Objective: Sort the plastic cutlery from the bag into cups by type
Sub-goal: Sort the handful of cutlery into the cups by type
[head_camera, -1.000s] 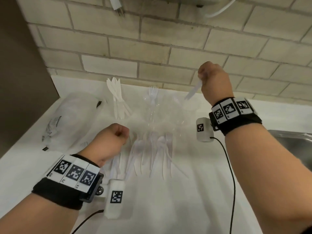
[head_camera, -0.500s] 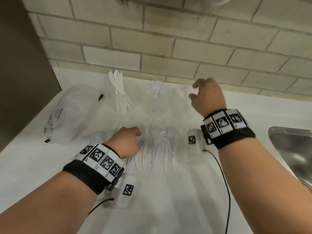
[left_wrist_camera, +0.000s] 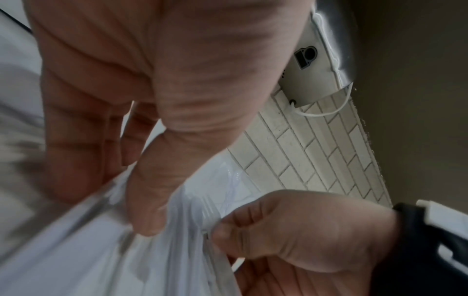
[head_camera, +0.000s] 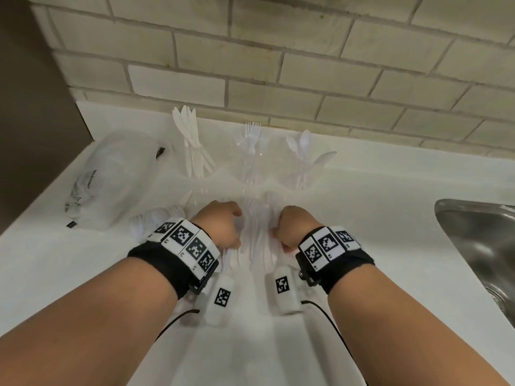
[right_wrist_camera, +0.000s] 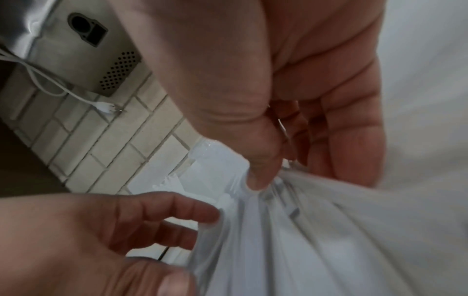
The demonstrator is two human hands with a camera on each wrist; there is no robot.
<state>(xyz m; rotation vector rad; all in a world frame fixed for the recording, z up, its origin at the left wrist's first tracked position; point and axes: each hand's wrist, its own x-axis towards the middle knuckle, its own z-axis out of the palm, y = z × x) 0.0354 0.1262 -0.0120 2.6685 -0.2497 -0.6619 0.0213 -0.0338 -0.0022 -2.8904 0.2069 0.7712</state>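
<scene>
Head view: both hands at 6 o'clock on the tabletop (head_camera: 390,218), left hand (head_camera: 220,227) and right hand (head_camera: 292,229) each with grip pinching loose cutlery pile (head_camera: 257,235); cups at 12 o'clock.

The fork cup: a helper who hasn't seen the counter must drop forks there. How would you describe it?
Along the brick wall, three clear cups stand in a row on the white counter. The fork cup is the middle one, and only it shows tines sticking up, between knives and spoons.
</scene>
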